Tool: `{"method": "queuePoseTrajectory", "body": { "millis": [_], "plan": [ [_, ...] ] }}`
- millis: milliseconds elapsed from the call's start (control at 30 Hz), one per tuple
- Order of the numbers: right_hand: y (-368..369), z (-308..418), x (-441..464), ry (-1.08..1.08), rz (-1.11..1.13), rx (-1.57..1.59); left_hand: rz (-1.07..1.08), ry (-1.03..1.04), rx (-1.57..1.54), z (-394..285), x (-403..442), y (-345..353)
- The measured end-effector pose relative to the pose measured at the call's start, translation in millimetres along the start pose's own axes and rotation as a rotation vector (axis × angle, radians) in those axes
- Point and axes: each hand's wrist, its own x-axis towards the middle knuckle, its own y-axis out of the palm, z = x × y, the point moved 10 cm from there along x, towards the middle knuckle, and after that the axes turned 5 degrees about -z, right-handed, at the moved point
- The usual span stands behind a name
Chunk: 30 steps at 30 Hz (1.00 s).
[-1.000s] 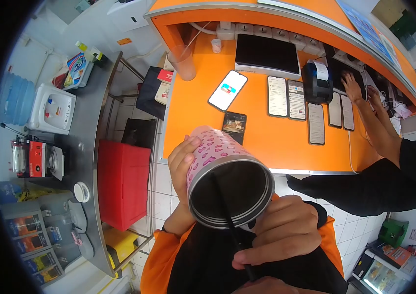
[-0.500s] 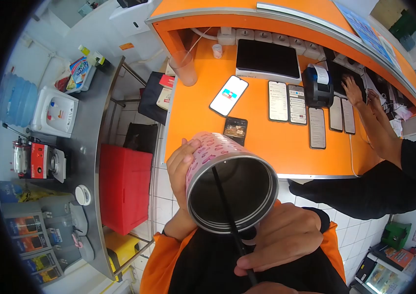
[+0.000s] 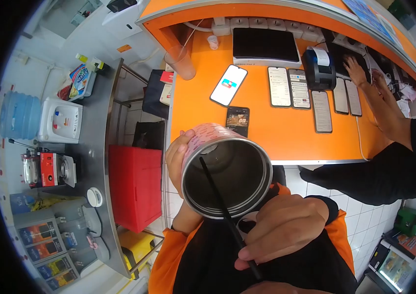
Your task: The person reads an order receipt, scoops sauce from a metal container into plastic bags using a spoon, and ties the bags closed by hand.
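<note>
The person's left hand [image 3: 176,159] is wrapped around the side of a pink patterned metal tumbler [image 3: 227,179], which is held up in front of the body with its mouth tipped toward the camera. The right hand [image 3: 286,225], fingers curled, pinches a long black straw [image 3: 213,188] that slants across the tumbler's rim into the opening.

Beyond the tumbler spreads an orange counter [image 3: 259,139]. A dark-screened phone [image 3: 237,120] lies just past the tumbler, near a larger white-screened phone [image 3: 228,85]. More lit phones lie farther right, around a black receipt printer [image 3: 322,73]; a flat box [image 3: 267,46] rests behind them, and a translucent plastic cup [image 3: 181,63] stands at the left end. A co-worker's hand [image 3: 355,70] reaches over a dark device at right, the forearm crossing the counter's corner. At left, a red bin [image 3: 134,188] stands beside a steel table [image 3: 92,142].

The tumbler hides part of the counter's front edge, and most of the left hand's fingers are out of sight behind it. The straw's lower end disappears near the bottom edge. The phone text is too small to read, and the tumbler's contents cannot be made out.
</note>
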Motion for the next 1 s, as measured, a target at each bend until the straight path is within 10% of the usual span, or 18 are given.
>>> {"method": "queuePoseTrajectory", "body": {
  "millis": [1000],
  "plan": [
    [9.4,-12.2,-16.0,0.162,0.099,0.125,-0.012,0.074,-0.006,-21.7,0.2,-15.0]
  ]
}}
